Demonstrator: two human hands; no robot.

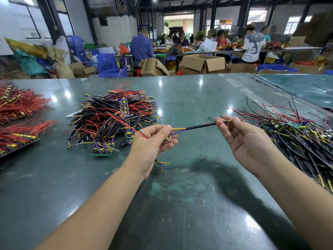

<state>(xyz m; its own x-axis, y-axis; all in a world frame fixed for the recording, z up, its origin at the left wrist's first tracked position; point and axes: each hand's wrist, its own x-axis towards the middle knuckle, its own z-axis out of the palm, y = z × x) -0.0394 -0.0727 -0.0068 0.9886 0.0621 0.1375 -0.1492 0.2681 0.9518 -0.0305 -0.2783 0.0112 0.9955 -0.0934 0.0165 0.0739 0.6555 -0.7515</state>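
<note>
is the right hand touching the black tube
Touching. The head view shows the right hand pinching the black tube between thumb and fingertip; the left hand grips the coloured wires.

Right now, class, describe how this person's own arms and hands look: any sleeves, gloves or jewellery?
The left forearm and right forearm are bare to the frame edge, no sleeve in view. The left hand and right hand wear no gloves; no ring, watch or bracelet shows.

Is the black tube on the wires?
On: yellow and blue wires leave the thin black tube near the left hand, a yellow tip near the right hand.
</note>
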